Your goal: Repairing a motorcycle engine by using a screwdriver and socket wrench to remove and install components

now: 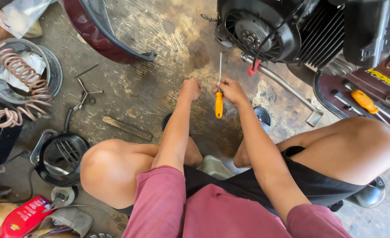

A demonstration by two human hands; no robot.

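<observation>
Screwdriver held upright in the right hand, fist beside it.

The screwdriver (219,94) is gripped by the right hand (231,91), orange handle hanging nearer, shaft pointing away toward the engine fan (253,36); the left hand (190,88) is clenched just beside, nothing seen in it.

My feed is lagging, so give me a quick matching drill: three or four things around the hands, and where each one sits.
Things:
1. screwdriver
2. coiled hose
3. black fan cover
4. engine fan

Places:
A. far left, over a metal bowl
B. top, right of centre
C. in the right hand
D. floor, beside the left knee

Pairs: 1-C, 2-A, 3-D, 4-B
</observation>
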